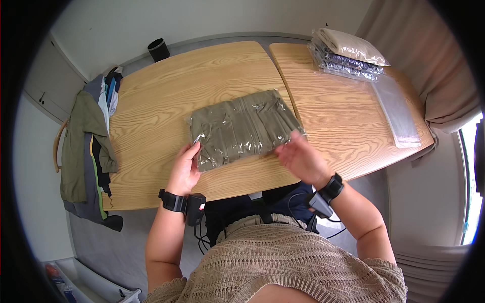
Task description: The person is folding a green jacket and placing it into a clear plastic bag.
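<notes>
A folded olive-green garment in a clear plastic bag (244, 127) lies at a slant on the wooden table before me. My left hand (185, 166) grips the bag's lower left corner, with the thumb on top and the fingers underneath. At the lower right corner is my right hand (301, 157), slightly blurred, its fingers at the bag's edge; whether they pinch the plastic cannot be made out. Both wrists wear black straps with small devices.
Bagged folded garments (350, 57) are stacked at the back right, near flat clear plastic bags (398, 113). Loose clothes (81, 151) hang over a chair at the left. A black bin (158, 50) stands behind the table; a white container (91, 282) is at the lower left.
</notes>
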`<state>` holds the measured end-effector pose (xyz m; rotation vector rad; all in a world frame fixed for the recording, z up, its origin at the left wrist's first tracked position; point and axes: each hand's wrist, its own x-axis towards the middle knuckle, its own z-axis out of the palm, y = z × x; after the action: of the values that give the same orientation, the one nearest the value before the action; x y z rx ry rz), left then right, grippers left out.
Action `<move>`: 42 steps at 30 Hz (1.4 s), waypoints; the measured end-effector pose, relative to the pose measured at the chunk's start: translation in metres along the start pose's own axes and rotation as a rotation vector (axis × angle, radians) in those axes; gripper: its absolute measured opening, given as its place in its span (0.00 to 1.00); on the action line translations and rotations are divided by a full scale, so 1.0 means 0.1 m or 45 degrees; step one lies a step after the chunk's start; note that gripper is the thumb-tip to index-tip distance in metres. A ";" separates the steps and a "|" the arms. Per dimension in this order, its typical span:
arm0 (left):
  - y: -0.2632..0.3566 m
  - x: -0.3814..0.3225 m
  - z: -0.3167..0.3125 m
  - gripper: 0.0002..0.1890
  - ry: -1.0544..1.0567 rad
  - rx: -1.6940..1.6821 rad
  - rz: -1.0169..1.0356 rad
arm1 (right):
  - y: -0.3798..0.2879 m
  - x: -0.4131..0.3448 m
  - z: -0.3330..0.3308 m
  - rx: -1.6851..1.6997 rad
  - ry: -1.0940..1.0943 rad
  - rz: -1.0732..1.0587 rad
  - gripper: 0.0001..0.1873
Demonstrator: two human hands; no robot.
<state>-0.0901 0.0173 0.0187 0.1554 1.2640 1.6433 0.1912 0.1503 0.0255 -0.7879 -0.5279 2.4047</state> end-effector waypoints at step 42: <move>-0.41 -0.39 -0.33 0.08 0.093 0.943 0.795 | -2.38 1.15 1.36 -0.206 0.114 -0.642 0.11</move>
<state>-0.0664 -0.0365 -0.0106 1.0348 1.9672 1.5928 0.1166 0.3776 0.2020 -0.7223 -0.7875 1.8726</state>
